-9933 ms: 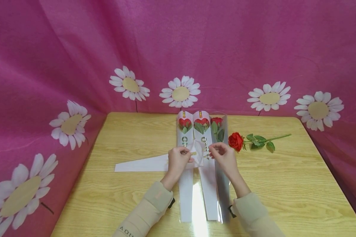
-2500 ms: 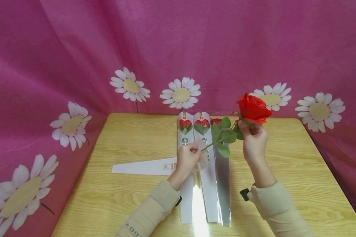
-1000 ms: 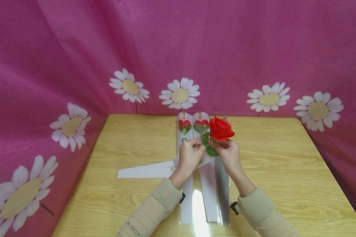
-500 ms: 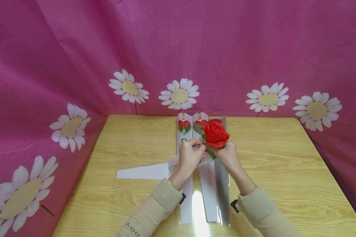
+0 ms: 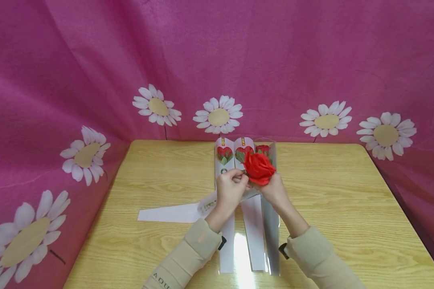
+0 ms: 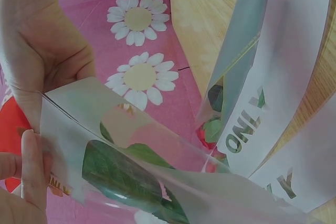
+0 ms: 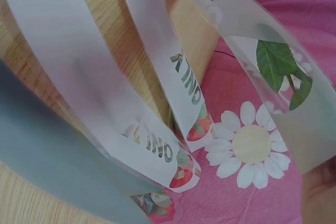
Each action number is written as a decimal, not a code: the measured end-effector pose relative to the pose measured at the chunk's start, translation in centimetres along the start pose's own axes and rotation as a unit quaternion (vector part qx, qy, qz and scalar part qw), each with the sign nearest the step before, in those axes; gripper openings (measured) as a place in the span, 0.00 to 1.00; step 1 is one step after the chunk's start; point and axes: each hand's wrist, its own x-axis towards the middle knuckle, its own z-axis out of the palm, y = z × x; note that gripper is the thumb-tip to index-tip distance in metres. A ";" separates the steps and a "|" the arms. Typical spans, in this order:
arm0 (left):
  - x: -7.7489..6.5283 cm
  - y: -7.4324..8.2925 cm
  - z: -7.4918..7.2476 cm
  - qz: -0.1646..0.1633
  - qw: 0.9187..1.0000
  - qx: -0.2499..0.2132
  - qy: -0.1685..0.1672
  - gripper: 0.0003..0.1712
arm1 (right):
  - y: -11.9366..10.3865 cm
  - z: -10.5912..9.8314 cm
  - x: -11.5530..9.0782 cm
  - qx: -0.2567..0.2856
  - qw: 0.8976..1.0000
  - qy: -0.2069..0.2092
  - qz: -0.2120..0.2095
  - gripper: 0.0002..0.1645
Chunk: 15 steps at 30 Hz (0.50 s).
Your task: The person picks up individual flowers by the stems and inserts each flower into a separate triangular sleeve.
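Observation:
A red artificial rose is in my right hand, held just under the bloom. Its stem and leaves sit inside a white and clear flower sleeve, while the bloom is outside the open end. My left hand pinches the rim of that sleeve beside the bloom. Green leaves show through the clear film in the left wrist view, and another leaf shows through the cut-out in the right wrist view. The bloom covers most of my right fingers in the head view.
Below my hands, two white-sleeved roses and a grey-sleeved rose lie side by side on the wooden table. A pink curtain printed with daisies stands behind and at the sides.
The rose was lying on the table at the right; my right hand has picked it up, brought it left and slid its stem into the sleeve. Lately the bloom moved down-left towards my left hand.

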 end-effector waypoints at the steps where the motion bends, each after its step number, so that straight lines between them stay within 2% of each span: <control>1: 0.0 0.0 0.0 -0.004 1.000 -0.003 0.002 0.06 | 0.0 0.0 0.1 0.002 1.000 -0.003 0.002 0.28; 7: 0.1 0.0 -0.1 -0.027 0.999 -0.015 0.013 0.05 | 0.3 -0.2 0.3 0.010 0.999 -0.025 0.021 0.27; 13: 0.0 0.1 -0.1 -0.028 0.999 -0.026 0.016 0.05 | 0.3 -0.4 0.3 0.004 0.998 -0.050 0.029 0.27; 15: -0.1 1.0 -0.3 -0.028 0.999 -0.026 0.014 0.05 | 0.3 -0.4 0.3 0.006 0.998 -0.054 0.025 0.28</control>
